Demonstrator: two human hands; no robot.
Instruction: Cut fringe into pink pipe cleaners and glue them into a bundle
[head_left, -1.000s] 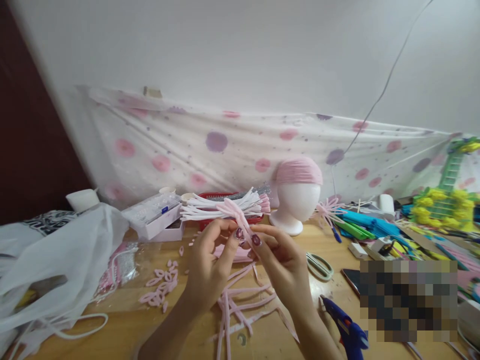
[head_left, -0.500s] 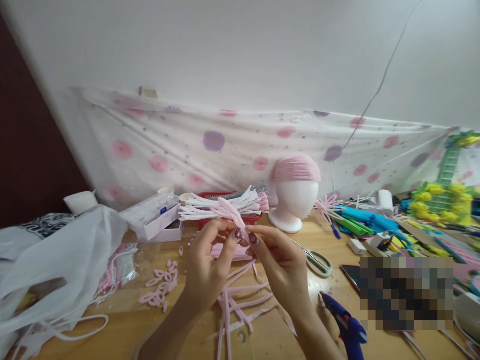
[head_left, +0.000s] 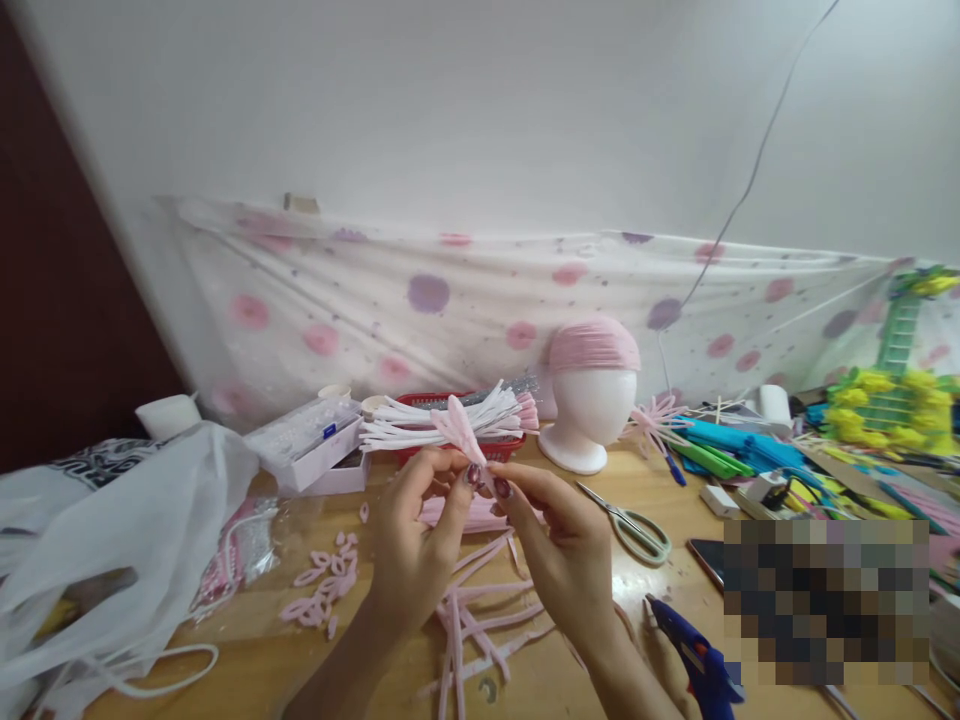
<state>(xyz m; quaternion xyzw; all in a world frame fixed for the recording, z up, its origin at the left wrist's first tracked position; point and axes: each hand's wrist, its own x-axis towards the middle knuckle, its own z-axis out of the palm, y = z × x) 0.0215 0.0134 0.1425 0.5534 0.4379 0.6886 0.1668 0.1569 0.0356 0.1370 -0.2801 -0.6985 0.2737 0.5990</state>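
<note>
**Both hands pinch a pink pipe-cleaner piece above the bench**

The left hand and the right hand meet in the middle of the view, raised above the wooden bench. Between them they hold a small looped pink pipe-cleaner piece, which stands up and leans a little to the left above the fingertips. The fingers of both hands are drawn in narrow and pinch the lower end of the piece from either side, thumb tips touching or nearly touching.

Directly below the hands, loose pink pipe-cleaner strands lie scattered on the bench. To the near left of them is a little heap of small pink loops, and further left a white plastic bag slumps over the bench edge. Behind the hands, on the far side, a bundle of white pipe cleaners with pink tips rests across a red basket, with a clear compartment box just left of it.

To the far right of the hands stands a white foam head wearing a pink wound cap. Scissors with pale green handles lie on the bench just right of the right hand, and a blue glue gun lies near the right wrist. Further right, blue and green pipe cleaners and other craft clutter crowd the bench.
</note>
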